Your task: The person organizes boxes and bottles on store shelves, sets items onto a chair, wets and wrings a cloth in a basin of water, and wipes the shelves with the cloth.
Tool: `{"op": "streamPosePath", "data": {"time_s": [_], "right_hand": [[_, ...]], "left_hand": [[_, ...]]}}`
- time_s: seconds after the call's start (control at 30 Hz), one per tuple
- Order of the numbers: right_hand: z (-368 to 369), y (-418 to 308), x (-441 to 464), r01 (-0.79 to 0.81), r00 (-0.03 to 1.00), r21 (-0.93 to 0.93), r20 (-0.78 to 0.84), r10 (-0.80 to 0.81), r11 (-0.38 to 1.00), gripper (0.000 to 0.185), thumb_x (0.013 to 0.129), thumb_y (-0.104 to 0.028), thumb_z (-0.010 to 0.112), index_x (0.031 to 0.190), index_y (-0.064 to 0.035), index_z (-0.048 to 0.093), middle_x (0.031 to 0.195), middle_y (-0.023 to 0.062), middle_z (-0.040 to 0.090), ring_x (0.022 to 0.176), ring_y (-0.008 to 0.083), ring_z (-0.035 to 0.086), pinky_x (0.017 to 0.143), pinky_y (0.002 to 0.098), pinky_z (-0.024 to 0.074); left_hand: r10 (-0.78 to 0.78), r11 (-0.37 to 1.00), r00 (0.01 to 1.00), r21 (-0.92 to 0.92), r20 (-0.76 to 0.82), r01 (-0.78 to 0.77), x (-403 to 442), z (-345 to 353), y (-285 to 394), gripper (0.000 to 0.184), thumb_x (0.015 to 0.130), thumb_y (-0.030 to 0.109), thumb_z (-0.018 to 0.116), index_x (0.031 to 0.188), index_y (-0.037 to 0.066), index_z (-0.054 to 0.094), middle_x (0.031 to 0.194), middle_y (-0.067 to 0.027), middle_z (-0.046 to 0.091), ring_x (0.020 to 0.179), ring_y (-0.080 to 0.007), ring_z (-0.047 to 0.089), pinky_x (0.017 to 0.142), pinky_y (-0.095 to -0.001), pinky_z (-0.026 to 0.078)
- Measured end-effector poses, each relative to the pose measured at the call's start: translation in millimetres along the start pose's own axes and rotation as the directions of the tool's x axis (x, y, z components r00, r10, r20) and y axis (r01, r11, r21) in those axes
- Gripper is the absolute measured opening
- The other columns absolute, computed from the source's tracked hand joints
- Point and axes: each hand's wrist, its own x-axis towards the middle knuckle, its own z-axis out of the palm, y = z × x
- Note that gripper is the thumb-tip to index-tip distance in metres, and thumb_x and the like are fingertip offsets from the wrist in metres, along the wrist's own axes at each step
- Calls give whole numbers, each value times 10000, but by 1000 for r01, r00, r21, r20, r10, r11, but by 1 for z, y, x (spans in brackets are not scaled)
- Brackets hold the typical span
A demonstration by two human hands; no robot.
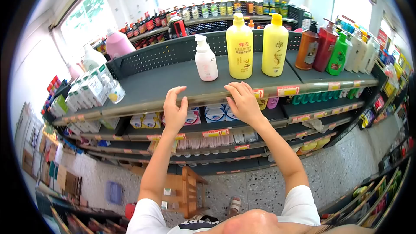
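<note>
On the top shelf, head view: white pump bottle stands upright behind the front lip, roughly between our hands but farther back. Left hand is empty, fingers loosely curled, thumb apart, gap medium-wide. Right hand is empty too, fingers bent forward, thumb spread off. Both sit around the lip; can't tell if either touches it.

Our read: we're between placements on a bottle-arranging job, nothing gripped. Next move would call for us to reach past the lip, close both palms on the white bottle's sides, and keep clear of the nearer yellow bottle just to its right.

Axis: white bottle's long axis is vertical, pump up, slight lean probably lens distortion. Printed side faces us; spout looks to point left, not certain. Nearer yellow bottle is upright as well, label toward us, its spout direction unclear. Far yellow bottle beside it: upright, label toward us, spout apparently left
</note>
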Motion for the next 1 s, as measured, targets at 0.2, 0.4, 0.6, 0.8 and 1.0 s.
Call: {"op": "streamPosePath", "data": {"time_s": [0.2, 0.4, 0.6, 0.8, 1.0], "right_hand": [[-6, 5, -1, 39, 999, 66, 32, -41, 997, 352, 783, -43, 672, 1121, -5, 582, 1119, 136, 579, 1099, 311, 549, 1009, 446, 400], [-7, 3, 2, 2, 999, 52, 47, -4, 999, 348, 791, -67, 681, 1122, -23, 583, 1108, 128, 589, 1084, 307, 559, 986, 428, 408], [-15, 2, 16, -92, 982, 113, 176, 71, 989, 323, 836, -104, 663, 1143, -44, 583, 1067, 127, 617, 1039, 296, 595, 953, 428, 419], [-12, 11, 41, -180, 969, 218, 207, 135, 959, 333, 865, -109, 648, 1172, -9, 567, 1086, 162, 619, 1023, 334, 602, 882, 409, 477], [5, 21, 67, -283, 953, 275, 190, 237, 919, 418, 866, -104, 653, 1248, 15, 529, 1159, 194, 613, 1052, 332, 616, 891, 397, 491]], "left_hand": [[-74, 997, 996, -5, 55, 75, 14, 19, 17, 300, 872, 12, 591, 1170, 8, 616, 1173, -115, 623, 1137, -243, 578, 1007, -348, 424], [-102, 994, 990, -28, 99, 105, 23, 20, 15, 337, 881, 26, 596, 1217, 11, 590, 1207, -124, 621, 1162, -248, 576, 1018, -363, 427], [-134, 985, 989, -102, 54, 139, 30, 13, -3, 358, 870, 40, 611, 1226, 15, 584, 1199, -144, 624, 1153, -268, 587, 1004, -363, 438], [-141, 977, 987, -148, 76, 151, 50, 16, -16, 400, 879, 67, 624, 1270, 11, 561, 1256, -152, 605, 1208, -273, 570, 1040, -385, 433], [-157, 945, 960, -247, 230, 214, 70, 20, -26, 493, 877, 100, 642, 1342, 11, 506, 1338, -185, 553, 1264, -305, 538, 1074, -409, 419]]}}
